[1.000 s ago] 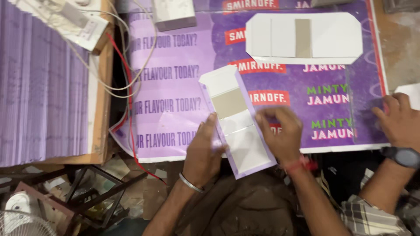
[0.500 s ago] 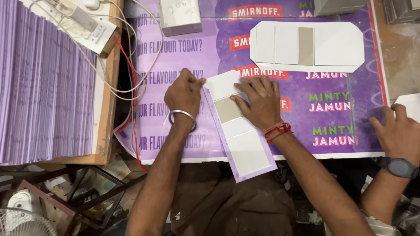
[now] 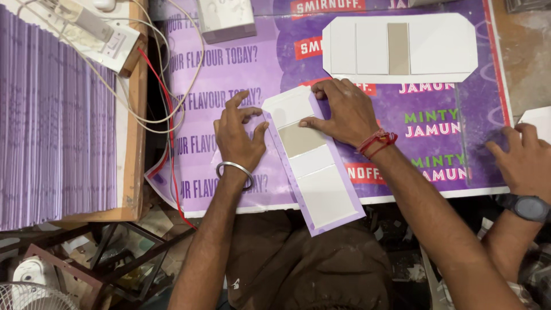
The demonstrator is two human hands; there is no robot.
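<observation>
A long white and grey card panel (image 3: pixel 313 166) lies on a purple sheet, slanting from the table's middle down over its front edge. My left hand (image 3: pixel 238 138), with a metal bangle on the wrist, presses flat on the purple edge at the panel's upper left. My right hand (image 3: pixel 341 112), with a red thread on the wrist, presses on the panel's top end, fingers spread over the white and grey parts. Neither hand grips anything.
A second flat white card blank (image 3: pixel 402 49) lies at the back. A tall stack of purple sheets (image 3: pixel 54 126) fills the left, with cables (image 3: pixel 166 109) and a switch box (image 3: pixel 106 31) nearby. Another person's hand (image 3: pixel 525 163) with a watch rests at the right.
The panel has been moved from my lap edge up onto the table. Both my hands have slid to its upper end and now press it flat.
</observation>
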